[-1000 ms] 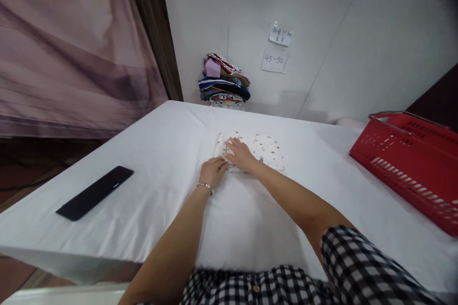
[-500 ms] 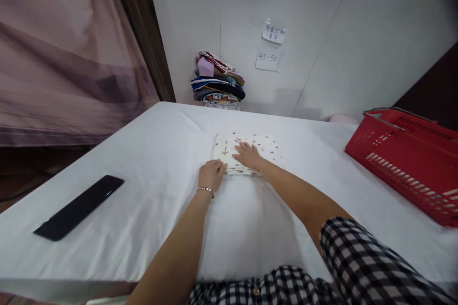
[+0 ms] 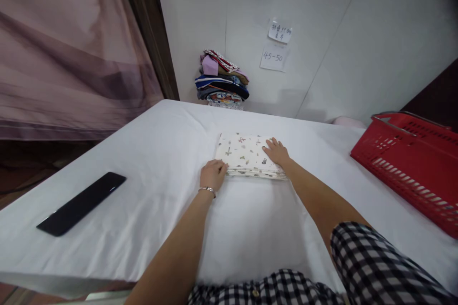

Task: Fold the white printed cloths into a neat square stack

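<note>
A folded white cloth (image 3: 246, 155) with small printed figures lies flat in the middle of the table, its stacked layers showing along the near edge. At its near left corner, my left hand (image 3: 213, 175) has its fingers curled closed on the edge; the fingertips are partly hidden. My right hand (image 3: 277, 152) rests palm down on the right part of the cloth with its fingers spread.
A white-covered table (image 3: 171, 152) bears a black flat slab (image 3: 82, 204) at left and a red plastic basket (image 3: 411, 162) at right. Behind the table, a pile of folded fabrics (image 3: 223, 81) stands against the wall. Two paper notes (image 3: 274, 57) hang there. A pinkish curtain (image 3: 71, 47) hangs at left.
My right hand has slid rightward over the cloth, from its middle to its right part. My left hand stays at the near left corner. The view has shifted slightly.
</note>
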A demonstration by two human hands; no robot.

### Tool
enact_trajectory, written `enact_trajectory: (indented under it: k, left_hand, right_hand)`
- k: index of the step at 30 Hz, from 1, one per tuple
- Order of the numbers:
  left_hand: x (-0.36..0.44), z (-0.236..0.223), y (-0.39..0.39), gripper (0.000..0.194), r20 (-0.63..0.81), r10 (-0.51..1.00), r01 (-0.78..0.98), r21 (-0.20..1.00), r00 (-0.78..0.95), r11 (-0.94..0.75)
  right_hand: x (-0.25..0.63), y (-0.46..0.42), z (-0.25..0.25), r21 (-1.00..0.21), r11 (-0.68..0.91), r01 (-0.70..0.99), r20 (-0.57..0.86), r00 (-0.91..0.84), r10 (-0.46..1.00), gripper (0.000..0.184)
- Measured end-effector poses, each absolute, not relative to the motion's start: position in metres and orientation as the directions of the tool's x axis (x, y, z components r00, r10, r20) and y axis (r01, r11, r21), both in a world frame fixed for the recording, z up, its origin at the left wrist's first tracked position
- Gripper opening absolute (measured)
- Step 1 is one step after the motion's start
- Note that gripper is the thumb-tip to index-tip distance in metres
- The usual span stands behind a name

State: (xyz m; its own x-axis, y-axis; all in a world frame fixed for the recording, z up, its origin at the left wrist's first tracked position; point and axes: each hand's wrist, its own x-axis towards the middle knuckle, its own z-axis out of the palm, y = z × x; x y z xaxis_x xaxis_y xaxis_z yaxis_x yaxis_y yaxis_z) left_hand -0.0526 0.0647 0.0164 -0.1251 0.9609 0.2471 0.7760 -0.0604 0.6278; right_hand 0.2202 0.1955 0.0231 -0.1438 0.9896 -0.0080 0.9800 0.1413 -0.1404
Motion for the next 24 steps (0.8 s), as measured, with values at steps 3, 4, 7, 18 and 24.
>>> enact_trajectory:
  k: [3, 4, 7, 18, 24]
  left_hand:
    - [-0.053, 0.015, 0.065, 0.027, 0.255, 0.958, 0.767, 0.639, -0.131, -0.065]
    - [-0.054, 0.014, 0.065, 0.027, 0.258, 0.957, 0.764, 0.642, -0.134, -0.066]
    - [-0.053, 0.015, 0.065, 0.027, 0.255, 0.957, 0.759, 0.648, -0.139, -0.062]
    - [-0.051, 0.011, 0.065, 0.028, 0.300, 0.944, 0.741, 0.664, -0.141, -0.100]
    - [-0.050, 0.010, 0.065, 0.027, 0.296, 0.944, 0.747, 0.658, -0.143, -0.094]
  right_hand:
    - [0.219, 0.199, 0.021, -0.146, 0.152, 0.977, -0.022, -0.157, 0.987, 0.056]
    - [0.218, 0.200, 0.022, -0.147, 0.154, 0.977, -0.036, -0.161, 0.986, 0.057]
    - [0.215, 0.202, 0.026, -0.128, 0.162, 0.978, -0.052, -0.170, 0.984, 0.056]
    - [0.208, 0.200, 0.033, -0.035, 0.199, 0.979, -0.039, -0.201, 0.979, 0.053]
    - [0.145, 0.201, 0.045, -0.077, 0.342, 0.936, 0.003, -0.343, 0.939, 0.057]
